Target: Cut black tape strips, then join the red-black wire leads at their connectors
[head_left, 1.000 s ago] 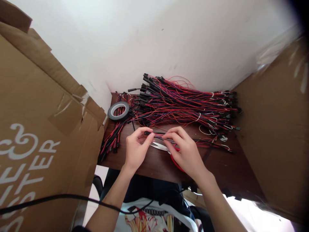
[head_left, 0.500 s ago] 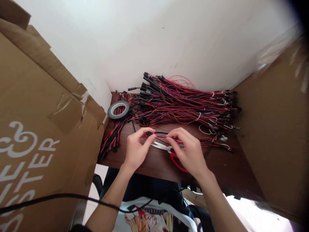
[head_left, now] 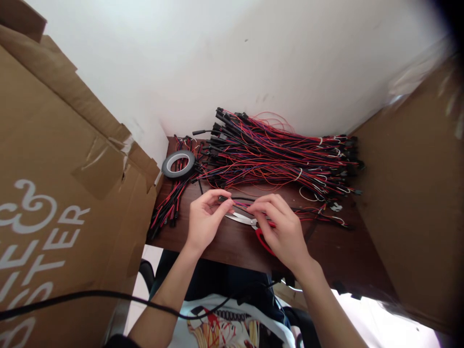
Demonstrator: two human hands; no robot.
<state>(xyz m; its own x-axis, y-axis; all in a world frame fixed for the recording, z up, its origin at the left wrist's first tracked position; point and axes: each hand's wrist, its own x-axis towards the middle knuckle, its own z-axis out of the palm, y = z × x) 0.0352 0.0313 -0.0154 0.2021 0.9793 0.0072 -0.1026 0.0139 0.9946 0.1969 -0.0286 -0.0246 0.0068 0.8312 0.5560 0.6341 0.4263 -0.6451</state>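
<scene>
Between my hands runs a thin cable with dark and reddish wires. Its black connector end is pinched in the fingertips of my left hand. My right hand has thumb and fingers closed on the wires a short way to the right. Just below the fingertips, scissors with red handles lie on the brown table, partly hidden by my right hand. Beyond my hands is a large pile of red, black and blue wires with black connectors.
A roll of black tape rests on a smaller wire bundle at the left. Cardboard stands at the left, another cardboard panel at the right. A white wall rises behind. A black cable crosses the lower left.
My right hand's fingers have shifted slightly along the wires and bunched closer together. My left hand has moved very slightly left, still pinching the connector end.
</scene>
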